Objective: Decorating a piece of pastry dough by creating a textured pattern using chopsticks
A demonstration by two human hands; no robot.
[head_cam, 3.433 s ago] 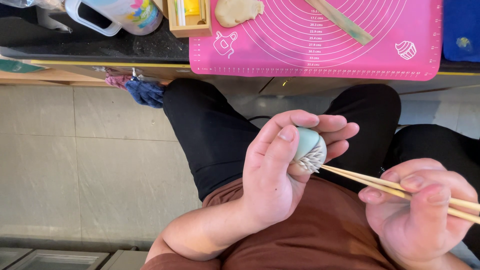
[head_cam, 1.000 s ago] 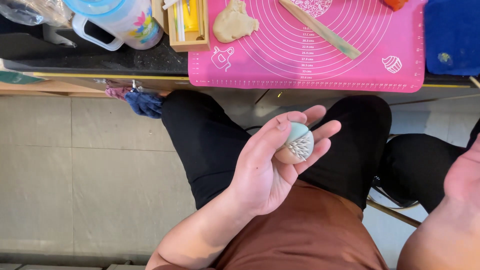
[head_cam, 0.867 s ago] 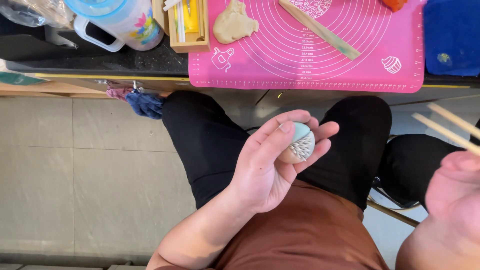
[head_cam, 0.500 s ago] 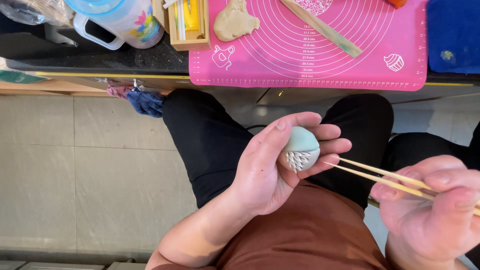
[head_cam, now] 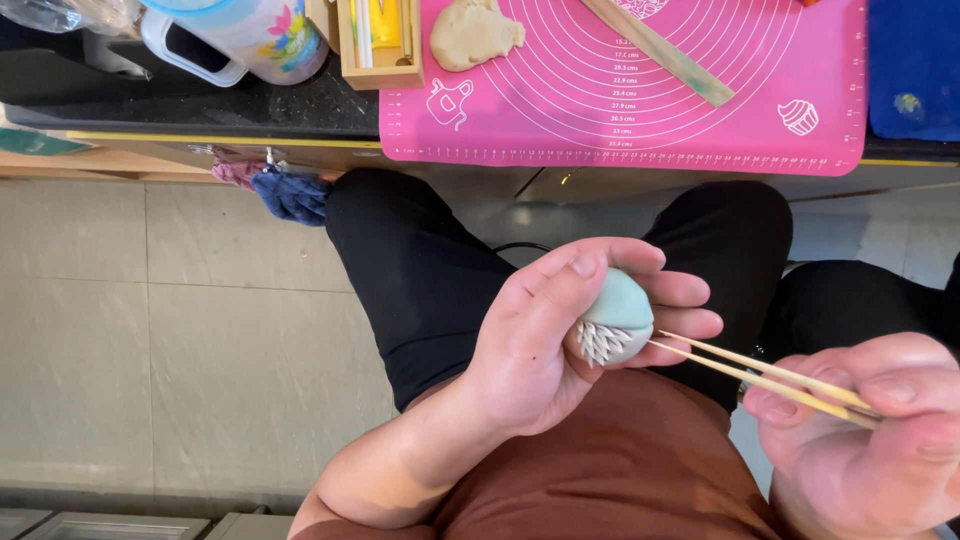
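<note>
My left hand (head_cam: 545, 335) cups a small dough ball (head_cam: 615, 318) over my lap; the ball is pale blue on top and white below, with rows of pinched petal marks. My right hand (head_cam: 868, 440) grips a pair of thin wooden sticks (head_cam: 760, 375) at the lower right. The stick tips touch the white side of the ball.
A pink silicone baking mat (head_cam: 640, 90) lies on the dark counter above my knees, with a lump of beige dough (head_cam: 475, 32) and a wooden stick (head_cam: 660, 50) on it. A small wooden box (head_cam: 380, 45), a flowered jug (head_cam: 250, 35) and a blue cloth (head_cam: 915, 60) stand alongside.
My right hand came back into view from the right with the sticks and brought their tips against the ball. My left hand turned the ball slightly.
</note>
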